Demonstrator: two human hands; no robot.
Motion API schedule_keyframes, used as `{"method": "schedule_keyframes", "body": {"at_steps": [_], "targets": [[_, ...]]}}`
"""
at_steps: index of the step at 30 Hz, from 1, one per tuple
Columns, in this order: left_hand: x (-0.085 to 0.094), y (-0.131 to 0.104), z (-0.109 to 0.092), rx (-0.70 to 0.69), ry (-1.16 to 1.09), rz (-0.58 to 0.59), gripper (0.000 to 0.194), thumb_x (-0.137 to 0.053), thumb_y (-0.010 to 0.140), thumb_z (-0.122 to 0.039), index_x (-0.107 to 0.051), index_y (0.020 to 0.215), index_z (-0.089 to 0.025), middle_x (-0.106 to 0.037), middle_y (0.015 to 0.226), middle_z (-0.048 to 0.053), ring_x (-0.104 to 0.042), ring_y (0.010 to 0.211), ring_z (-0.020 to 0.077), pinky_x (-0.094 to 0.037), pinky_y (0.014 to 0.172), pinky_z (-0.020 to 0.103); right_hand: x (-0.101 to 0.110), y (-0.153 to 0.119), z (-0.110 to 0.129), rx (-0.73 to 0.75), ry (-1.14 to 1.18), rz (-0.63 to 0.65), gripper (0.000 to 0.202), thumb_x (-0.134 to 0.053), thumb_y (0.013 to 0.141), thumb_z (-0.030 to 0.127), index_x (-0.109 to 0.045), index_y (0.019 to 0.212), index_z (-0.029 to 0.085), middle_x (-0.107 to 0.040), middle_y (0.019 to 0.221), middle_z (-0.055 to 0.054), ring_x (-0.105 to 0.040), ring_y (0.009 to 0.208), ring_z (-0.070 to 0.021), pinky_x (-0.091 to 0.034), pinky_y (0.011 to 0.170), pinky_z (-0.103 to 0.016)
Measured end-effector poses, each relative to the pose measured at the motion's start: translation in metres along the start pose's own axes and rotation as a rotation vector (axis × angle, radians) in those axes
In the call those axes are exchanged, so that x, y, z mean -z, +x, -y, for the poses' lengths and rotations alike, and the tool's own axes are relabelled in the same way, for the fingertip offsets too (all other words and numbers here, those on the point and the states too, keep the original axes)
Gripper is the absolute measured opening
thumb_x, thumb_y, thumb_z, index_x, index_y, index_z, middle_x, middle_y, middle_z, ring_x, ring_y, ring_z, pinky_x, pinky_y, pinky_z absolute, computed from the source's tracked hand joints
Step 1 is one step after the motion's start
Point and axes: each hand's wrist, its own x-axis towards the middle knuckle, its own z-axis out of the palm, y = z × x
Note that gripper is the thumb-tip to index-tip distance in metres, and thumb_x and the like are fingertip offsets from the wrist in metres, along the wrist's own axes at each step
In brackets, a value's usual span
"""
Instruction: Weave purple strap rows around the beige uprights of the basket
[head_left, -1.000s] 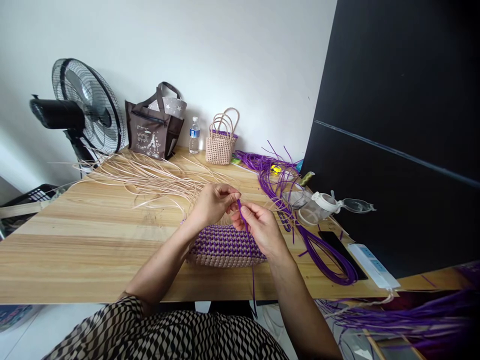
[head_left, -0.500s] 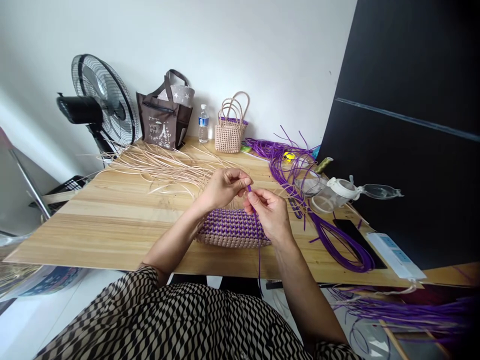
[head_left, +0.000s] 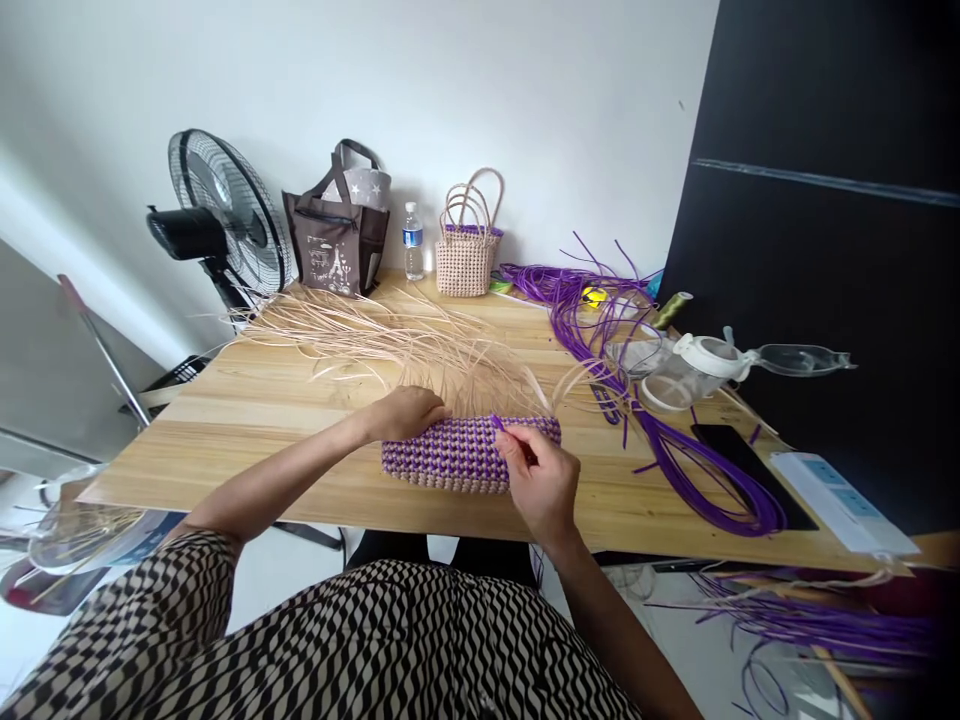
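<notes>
A partly woven basket (head_left: 450, 455) in purple and beige lies on the wooden table in front of me, with long beige strands fanning out from its far edge. At its upper left edge, my left hand (head_left: 409, 412) is closed on the weave; some of its fingertips are hidden behind the rim. My right hand (head_left: 544, 485) is closed in a pinch on a purple strip (head_left: 498, 424), whose end pokes out above the fingers over the basket's right half. The strip's lower length is mostly hidden by the hand.
Loose beige strands (head_left: 337, 325) spread across the table's back left. A purple strip coil (head_left: 705, 490), a phone (head_left: 739, 460), a power strip (head_left: 840, 500) and a clear jar (head_left: 679, 375) lie to the right. Behind stand a finished small basket (head_left: 463, 265), a bottle (head_left: 413, 245) and a fan (head_left: 229, 210).
My hands have come apart. The left moved down and left onto the basket's edge; the right lowered with the purple strip toward the weave. The view shifted slightly.
</notes>
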Motion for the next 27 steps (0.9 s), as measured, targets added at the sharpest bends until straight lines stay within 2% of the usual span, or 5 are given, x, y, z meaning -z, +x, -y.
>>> {"method": "schedule_keyframes", "body": {"at_steps": [6,12,19,22,27], "targets": [[0.014,-0.012,-0.012,-0.157,-0.04,0.164,0.031,-0.04,0.09,-0.037,-0.064,0.093,-0.018,-0.067,0.087,0.004,-0.058,0.083,0.0151,-0.034,0.083,0.03,0.012,-0.036,0.009,0.266,-0.02,-0.044,0.006,-0.06,0.081,0.015,-0.063,0.085,0.018,-0.07,0.071,-0.002,-0.065,0.062,-0.0119,-0.052,0.061,-0.021],[0.014,-0.015,-0.02,-0.229,-0.165,0.371,0.03,-0.059,0.078,-0.042,-0.055,0.065,-0.015,-0.053,0.058,-0.003,-0.043,0.053,0.0087,-0.029,0.053,0.023,0.017,-0.06,-0.002,0.278,0.02,-0.033,0.01,-0.059,0.081,0.012,-0.061,0.089,0.018,-0.069,0.071,-0.002,-0.064,0.063,-0.0118,-0.052,0.062,-0.022],[-0.016,0.012,-0.013,-0.162,0.205,-0.138,0.014,-0.055,0.082,-0.028,-0.054,0.079,-0.014,-0.06,0.079,0.005,-0.053,0.078,0.0172,-0.034,0.079,0.033,-0.031,-0.035,-0.06,-0.086,0.062,-0.001,0.017,-0.056,0.084,0.03,-0.064,0.077,0.017,-0.069,0.064,-0.004,-0.065,0.054,-0.0146,-0.051,0.055,-0.024],[-0.019,0.025,-0.006,-0.15,0.249,-0.196,0.019,-0.053,0.084,-0.033,-0.055,0.081,-0.013,-0.062,0.084,0.008,-0.055,0.083,0.0205,-0.034,0.083,0.036,-0.049,-0.016,-0.069,-0.258,0.186,0.002,0.022,-0.054,0.084,0.035,-0.064,0.078,0.016,-0.068,0.06,-0.003,-0.063,0.05,-0.0151,-0.051,0.051,-0.025],[-0.017,0.025,-0.003,-0.121,0.178,-0.185,0.019,-0.059,0.08,-0.031,-0.058,0.087,-0.013,-0.064,0.089,0.008,-0.057,0.087,0.0212,-0.036,0.083,0.035,-0.044,0.007,-0.055,-0.185,0.163,-0.073,0.023,-0.052,0.085,0.035,-0.066,0.086,0.017,-0.072,0.078,-0.007,-0.067,0.06,-0.0158,-0.053,0.057,-0.026]]}}
